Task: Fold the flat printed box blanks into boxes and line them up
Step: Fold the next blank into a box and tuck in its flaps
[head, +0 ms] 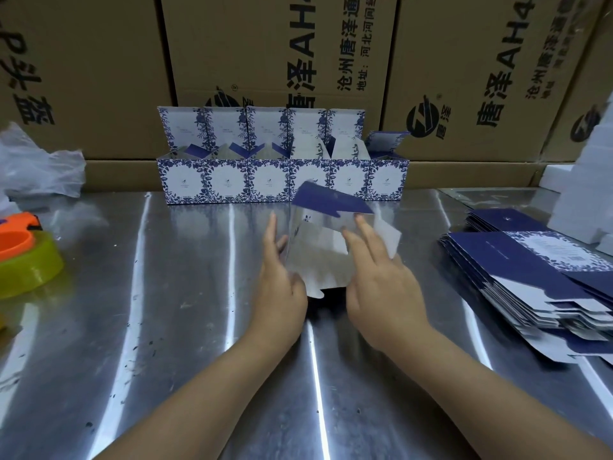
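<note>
While box blank (pixel 318 250) stood half-opened between the hands, squaring it likely called for even pressure along the creases. Left hand (pixel 282 277): straight fingers pressed flat to its side. Right hand (pixel 381 280): fingers spread on a panel, any grip beneath not discernible. Item: pale inside, navy flap, blurred. Beyond the hands: six folded boxes (pixel 282 180), in a row.

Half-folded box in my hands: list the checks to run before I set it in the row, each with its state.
1. Both hands on half-folded box: ok, left hand and right hand press its sides.
2. Flaps closed: not ok, blue flap sticks up.
3. Bottom locked: cannot tell, blurred.
4. Row of boxes even: ok, six side by side.
5. Free table at row's right end: ok.
</note>
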